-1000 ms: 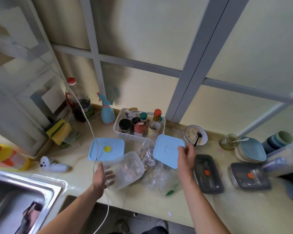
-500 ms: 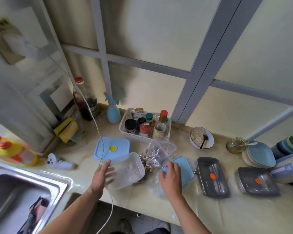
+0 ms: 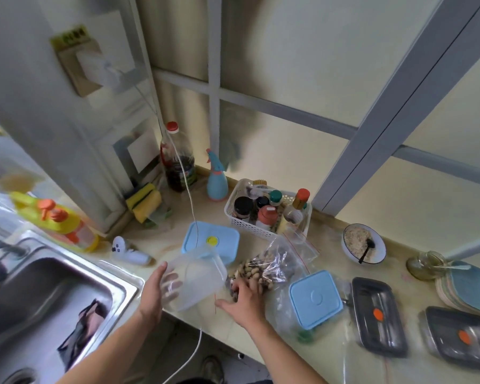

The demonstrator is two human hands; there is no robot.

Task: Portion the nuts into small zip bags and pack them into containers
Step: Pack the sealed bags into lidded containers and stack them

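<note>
My left hand [image 3: 154,293] grips a clear plastic container [image 3: 198,275] by its near end and holds it tilted above the counter edge; my fingers show through its wall. Just to its right, my right hand [image 3: 245,299] has its fingers curled into a clear bag of nuts in their shells [image 3: 261,268]. Empty zip bags [image 3: 297,246] with red seal lines lie behind the nuts. One light blue lid [image 3: 315,299] lies flat to the right of my right hand. A second blue lid with a yellow dot [image 3: 211,239] lies behind the container.
A white basket of jars [image 3: 269,214] stands at the back. A bowl with a spoon [image 3: 362,246], two dark trays [image 3: 378,315] and stacked plates [image 3: 468,286] are on the right. A steel sink [image 3: 39,295] is at left. A white cable [image 3: 190,214] hangs over the counter.
My right hand set the blue lid down on the counter and moved left onto the nut bag. My left hand has raised and tilted the clear container.
</note>
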